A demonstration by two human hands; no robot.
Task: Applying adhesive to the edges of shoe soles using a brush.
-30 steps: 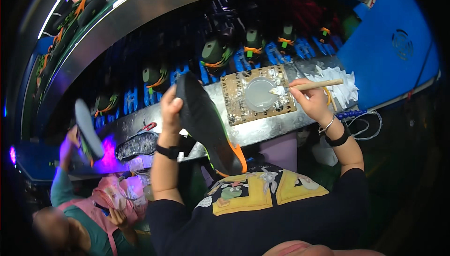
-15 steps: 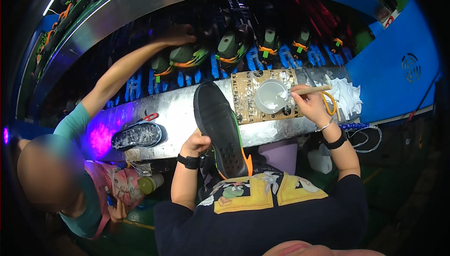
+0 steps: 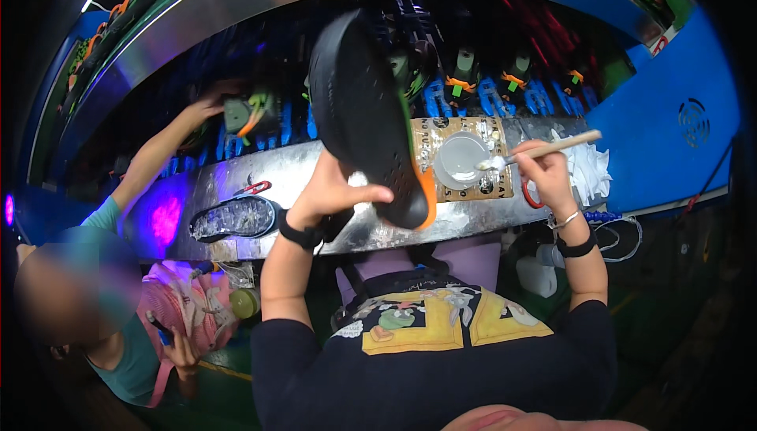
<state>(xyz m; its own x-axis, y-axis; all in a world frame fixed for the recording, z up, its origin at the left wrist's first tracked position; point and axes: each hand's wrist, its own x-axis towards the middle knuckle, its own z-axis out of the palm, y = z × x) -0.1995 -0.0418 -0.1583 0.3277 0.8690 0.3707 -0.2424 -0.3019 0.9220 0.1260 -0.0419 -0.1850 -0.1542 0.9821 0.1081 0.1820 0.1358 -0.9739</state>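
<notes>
My left hand grips a black shoe near its heel, thumb across the dark underside. The shoe is tilted, toe pointing away from me; green trim edges it and an orange piece sits at the heel. It hangs over the metal bench, left of a translucent bowl with pale liquid. In my right hand is a brush, pinched by its wooden handle. Its whitish, wet-looking bristles are over the bowl's right side; whether they touch the rim, I cannot tell.
The bowl stands on printed brown cardboard, with crumpled white cloths to its right. On the bench's left lies a grey-blue sole. Shoes line blue holders behind. A co-worker's arm reaches toward the line at left.
The shoe has moved up and away from my body with my left hand. My right hand has shifted right and slightly nearer with the brush. The co-worker's reaching hand has moved left.
</notes>
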